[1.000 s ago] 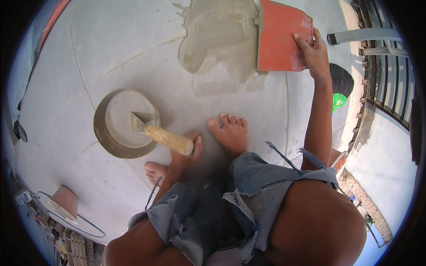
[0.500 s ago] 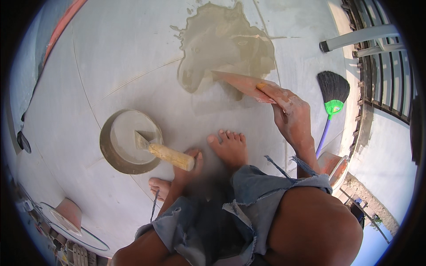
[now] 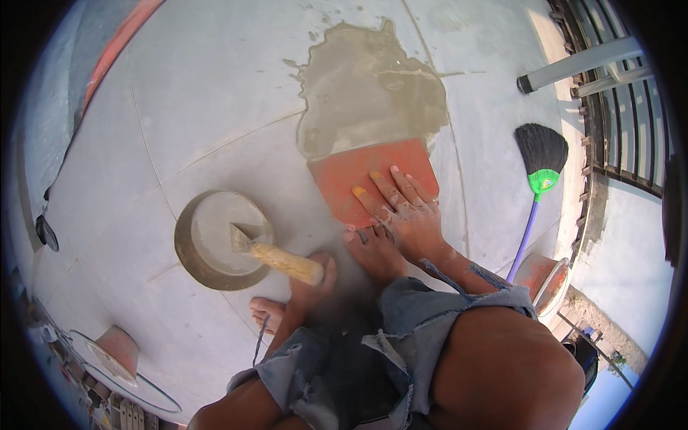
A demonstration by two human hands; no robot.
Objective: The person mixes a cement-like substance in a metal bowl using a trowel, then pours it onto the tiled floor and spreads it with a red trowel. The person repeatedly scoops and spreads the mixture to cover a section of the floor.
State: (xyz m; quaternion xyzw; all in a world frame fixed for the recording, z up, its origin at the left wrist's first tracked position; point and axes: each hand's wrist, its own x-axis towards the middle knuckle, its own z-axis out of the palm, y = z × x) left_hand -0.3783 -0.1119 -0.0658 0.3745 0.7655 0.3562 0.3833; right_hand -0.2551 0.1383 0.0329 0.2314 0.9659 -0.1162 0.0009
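My right hand [image 3: 408, 215] presses with outstretched fingers on a red, flat, rectangular spreader [image 3: 344, 175]; its thumb is hidden. The spreader's far edge meets a grey, wet puddle of grout [image 3: 365, 86] on the light tiled floor [image 3: 222, 86]. To the left stands a round pan [image 3: 188, 251] of grey mix. A putty knife leans in it, its wooden handle [image 3: 287, 265] sticking out over the near rim. Beside the handle's end is my left hand [image 3: 312, 283], partly covered by it. Its fingers hardly show, so its grip cannot be made out.
On the right lies a broom [image 3: 542, 158] with black bristles and a purple stick. Metal legs [image 3: 573, 64] stand beyond it. Tubs sit near my right knee [image 3: 537, 276] and at the lower left [image 3: 118, 351]. My bare right foot [image 3: 376, 251] is close to the spreader.
My right hand has drawn the spreader toward me and laid it flatter, its fingers now spread over it. The view has shifted slightly. The pan and putty knife keep their places.
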